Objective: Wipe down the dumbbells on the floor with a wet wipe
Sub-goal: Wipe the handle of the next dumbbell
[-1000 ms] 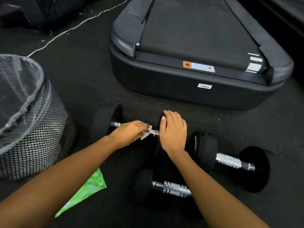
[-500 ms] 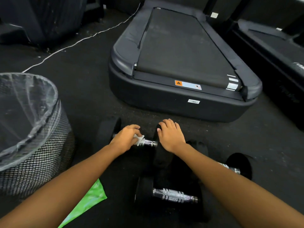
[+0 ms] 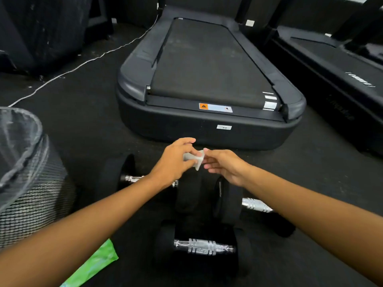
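Three black dumbbells with chrome handles lie on the dark floor: a far-left dumbbell (image 3: 132, 179), a right dumbbell (image 3: 256, 204) and a near dumbbell (image 3: 204, 246). Both hands are raised above the far-left dumbbell. My left hand (image 3: 176, 160) pinches a small folded white wet wipe (image 3: 194, 158). My right hand (image 3: 224, 164) pinches the wipe's right edge with thumb and fingertips. My forearms hide part of the far-left and right dumbbells.
A black treadmill (image 3: 207, 121) stands just beyond the hands, with a second one (image 3: 339, 79) at right. A mesh bin with a clear liner (image 3: 31, 183) is at left. A green wipes packet (image 3: 93, 266) lies near my left forearm. A white cable (image 3: 83, 63) crosses the floor.
My left hand lifted the wipe off the far-left dumbbell's handle. My right hand left the dumbbell's end and took hold of the wipe. The view tilted upward.
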The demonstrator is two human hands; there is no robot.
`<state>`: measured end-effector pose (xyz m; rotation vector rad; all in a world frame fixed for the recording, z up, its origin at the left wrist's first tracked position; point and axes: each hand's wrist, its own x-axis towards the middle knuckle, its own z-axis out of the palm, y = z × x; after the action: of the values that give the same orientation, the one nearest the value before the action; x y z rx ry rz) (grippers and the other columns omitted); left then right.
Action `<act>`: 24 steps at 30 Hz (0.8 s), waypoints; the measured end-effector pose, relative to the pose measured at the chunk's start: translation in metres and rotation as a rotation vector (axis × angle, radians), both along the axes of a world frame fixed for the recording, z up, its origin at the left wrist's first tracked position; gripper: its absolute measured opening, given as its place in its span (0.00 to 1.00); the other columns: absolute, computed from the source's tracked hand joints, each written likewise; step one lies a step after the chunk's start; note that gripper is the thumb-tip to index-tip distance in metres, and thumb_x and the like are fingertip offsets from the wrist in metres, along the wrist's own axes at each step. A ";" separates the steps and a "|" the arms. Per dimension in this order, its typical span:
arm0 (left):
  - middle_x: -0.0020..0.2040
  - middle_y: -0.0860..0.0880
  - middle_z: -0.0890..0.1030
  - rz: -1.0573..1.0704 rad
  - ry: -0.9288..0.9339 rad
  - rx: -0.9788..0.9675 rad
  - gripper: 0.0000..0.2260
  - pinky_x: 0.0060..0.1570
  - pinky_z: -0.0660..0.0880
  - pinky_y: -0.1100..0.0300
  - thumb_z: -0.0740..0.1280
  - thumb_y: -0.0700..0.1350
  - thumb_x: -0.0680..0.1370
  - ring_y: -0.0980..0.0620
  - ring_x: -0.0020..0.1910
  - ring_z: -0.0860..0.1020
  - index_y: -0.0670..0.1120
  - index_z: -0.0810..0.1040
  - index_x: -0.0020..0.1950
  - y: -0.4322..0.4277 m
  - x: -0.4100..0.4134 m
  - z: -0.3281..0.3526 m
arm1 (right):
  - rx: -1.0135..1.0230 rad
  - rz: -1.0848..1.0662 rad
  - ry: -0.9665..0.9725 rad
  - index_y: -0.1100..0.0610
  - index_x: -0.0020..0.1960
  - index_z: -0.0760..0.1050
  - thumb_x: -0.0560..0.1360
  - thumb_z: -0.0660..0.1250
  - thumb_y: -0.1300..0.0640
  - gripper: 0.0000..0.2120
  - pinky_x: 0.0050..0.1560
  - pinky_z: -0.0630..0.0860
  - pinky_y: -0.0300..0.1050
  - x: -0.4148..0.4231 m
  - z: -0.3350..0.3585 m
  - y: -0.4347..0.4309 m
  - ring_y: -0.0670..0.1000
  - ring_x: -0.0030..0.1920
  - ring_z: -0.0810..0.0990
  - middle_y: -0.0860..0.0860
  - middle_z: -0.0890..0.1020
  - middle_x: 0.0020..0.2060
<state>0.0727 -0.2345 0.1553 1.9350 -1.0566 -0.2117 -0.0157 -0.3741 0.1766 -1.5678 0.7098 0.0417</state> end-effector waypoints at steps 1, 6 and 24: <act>0.67 0.53 0.69 -0.007 0.005 -0.002 0.11 0.49 0.60 0.84 0.70 0.36 0.72 0.59 0.61 0.69 0.47 0.81 0.52 -0.009 -0.008 0.003 | 0.060 -0.054 -0.047 0.58 0.48 0.78 0.78 0.62 0.55 0.08 0.43 0.72 0.39 -0.009 0.001 -0.005 0.47 0.39 0.76 0.51 0.80 0.39; 0.65 0.52 0.68 0.024 0.203 -0.146 0.18 0.47 0.71 0.77 0.72 0.35 0.70 0.60 0.59 0.70 0.50 0.77 0.57 -0.054 -0.048 0.013 | 0.170 -0.232 -0.211 0.60 0.46 0.76 0.77 0.62 0.63 0.04 0.48 0.77 0.45 -0.051 0.000 -0.041 0.50 0.36 0.80 0.55 0.81 0.36; 0.59 0.56 0.75 0.002 -0.014 0.038 0.14 0.56 0.62 0.79 0.65 0.41 0.77 0.61 0.58 0.71 0.49 0.76 0.62 -0.112 -0.109 -0.029 | -0.232 -0.217 -0.196 0.53 0.54 0.71 0.72 0.65 0.72 0.18 0.33 0.76 0.38 -0.142 -0.076 -0.101 0.52 0.34 0.76 0.61 0.75 0.40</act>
<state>-0.0361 -0.3467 0.1266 1.9746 -1.0666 -0.2184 -0.1573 -0.4747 0.1011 -1.6781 0.7446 -0.3620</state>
